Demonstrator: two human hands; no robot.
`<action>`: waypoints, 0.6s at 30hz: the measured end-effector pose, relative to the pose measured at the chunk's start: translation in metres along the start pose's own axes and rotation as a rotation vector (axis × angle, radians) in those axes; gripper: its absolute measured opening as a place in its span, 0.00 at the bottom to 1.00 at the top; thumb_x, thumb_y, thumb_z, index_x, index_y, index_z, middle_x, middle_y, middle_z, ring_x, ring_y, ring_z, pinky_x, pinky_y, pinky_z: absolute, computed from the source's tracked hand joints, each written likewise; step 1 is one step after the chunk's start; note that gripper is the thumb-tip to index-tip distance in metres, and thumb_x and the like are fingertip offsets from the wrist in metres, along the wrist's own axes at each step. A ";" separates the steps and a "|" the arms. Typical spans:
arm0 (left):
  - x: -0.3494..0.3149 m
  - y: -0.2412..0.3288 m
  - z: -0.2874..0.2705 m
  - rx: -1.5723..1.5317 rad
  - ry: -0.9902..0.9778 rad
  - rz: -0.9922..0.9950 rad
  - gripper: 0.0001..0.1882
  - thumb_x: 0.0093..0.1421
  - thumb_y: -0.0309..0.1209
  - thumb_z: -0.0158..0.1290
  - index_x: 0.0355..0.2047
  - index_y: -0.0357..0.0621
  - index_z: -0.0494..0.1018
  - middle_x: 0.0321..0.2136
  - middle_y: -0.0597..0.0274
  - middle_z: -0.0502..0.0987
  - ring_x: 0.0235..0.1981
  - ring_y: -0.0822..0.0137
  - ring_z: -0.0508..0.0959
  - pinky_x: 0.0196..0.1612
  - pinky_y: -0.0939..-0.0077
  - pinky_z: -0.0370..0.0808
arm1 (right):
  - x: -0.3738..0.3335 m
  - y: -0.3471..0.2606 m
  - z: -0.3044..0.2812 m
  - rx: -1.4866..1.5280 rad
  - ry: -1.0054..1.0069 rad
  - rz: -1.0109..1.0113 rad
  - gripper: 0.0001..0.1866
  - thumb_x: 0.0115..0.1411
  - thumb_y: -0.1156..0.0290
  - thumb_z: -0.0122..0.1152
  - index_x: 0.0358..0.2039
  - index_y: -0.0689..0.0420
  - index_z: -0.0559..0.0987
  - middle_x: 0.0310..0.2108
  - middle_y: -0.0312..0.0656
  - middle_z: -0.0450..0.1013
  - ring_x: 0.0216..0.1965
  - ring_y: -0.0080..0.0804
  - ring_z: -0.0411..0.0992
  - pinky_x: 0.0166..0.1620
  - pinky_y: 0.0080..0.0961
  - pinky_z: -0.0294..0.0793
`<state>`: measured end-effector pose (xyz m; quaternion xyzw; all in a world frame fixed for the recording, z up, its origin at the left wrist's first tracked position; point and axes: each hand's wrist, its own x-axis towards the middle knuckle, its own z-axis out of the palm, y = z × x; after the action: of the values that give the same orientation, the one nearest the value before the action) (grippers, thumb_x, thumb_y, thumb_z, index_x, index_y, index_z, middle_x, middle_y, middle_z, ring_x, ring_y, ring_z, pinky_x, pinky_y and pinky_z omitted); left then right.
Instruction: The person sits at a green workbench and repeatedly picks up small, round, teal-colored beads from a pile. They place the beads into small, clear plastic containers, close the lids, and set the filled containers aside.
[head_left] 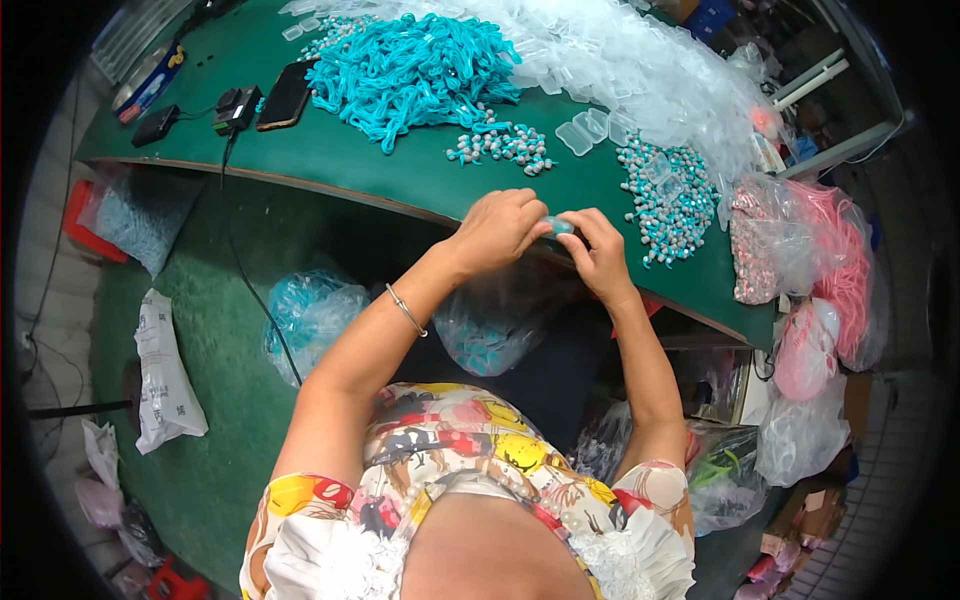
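Note:
Just off the table's near edge, both hands meet on a small clear plastic case [558, 227] with something teal inside. My left hand [497, 232] is closed on its left end, with the fingers curled. The thumb and fingers of my right hand [600, 258] pinch its other end. Beyond my hands lies a small group of grey-and-teal beads [505, 150]. Farther back is a heap of teal cords [415, 75]. Right of my hands spreads another pile of small grey-and-teal pieces [672, 200].
A large heap of clear plastic cases [620, 60] covers the back of the green table [380, 178]. A phone [285, 96] and a small black device [236, 108] with a cable lie left. Bags of pink cords [845, 265] hang right; a teal-filled bag [315, 315] sits below.

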<state>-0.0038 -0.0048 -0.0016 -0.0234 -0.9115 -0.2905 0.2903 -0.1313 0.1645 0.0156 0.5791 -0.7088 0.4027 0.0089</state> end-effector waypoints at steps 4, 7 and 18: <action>-0.005 -0.003 -0.002 -0.104 0.065 -0.011 0.10 0.62 0.35 0.54 0.34 0.39 0.74 0.28 0.52 0.72 0.31 0.48 0.75 0.34 0.56 0.70 | 0.004 -0.013 0.010 0.104 0.034 0.081 0.09 0.55 0.76 0.64 0.37 0.62 0.80 0.29 0.44 0.73 0.26 0.34 0.72 0.30 0.27 0.70; -0.008 -0.002 -0.003 -0.162 0.129 -0.094 0.10 0.63 0.34 0.54 0.35 0.40 0.74 0.27 0.53 0.72 0.30 0.50 0.74 0.33 0.58 0.70 | 0.018 -0.003 0.004 0.233 -0.086 0.126 0.08 0.55 0.75 0.64 0.37 0.62 0.80 0.29 0.39 0.72 0.26 0.28 0.71 0.30 0.23 0.69; -0.018 0.014 -0.018 -0.050 0.183 -0.080 0.10 0.59 0.35 0.57 0.34 0.40 0.75 0.26 0.54 0.72 0.28 0.52 0.74 0.32 0.60 0.70 | 0.073 0.045 -0.014 0.039 0.030 -0.018 0.15 0.54 0.68 0.66 0.43 0.57 0.80 0.43 0.43 0.76 0.43 0.39 0.75 0.46 0.34 0.72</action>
<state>0.0233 -0.0011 0.0077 0.0323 -0.8739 -0.3254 0.3596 -0.1990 0.1137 0.0346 0.5795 -0.6951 0.4253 0.0119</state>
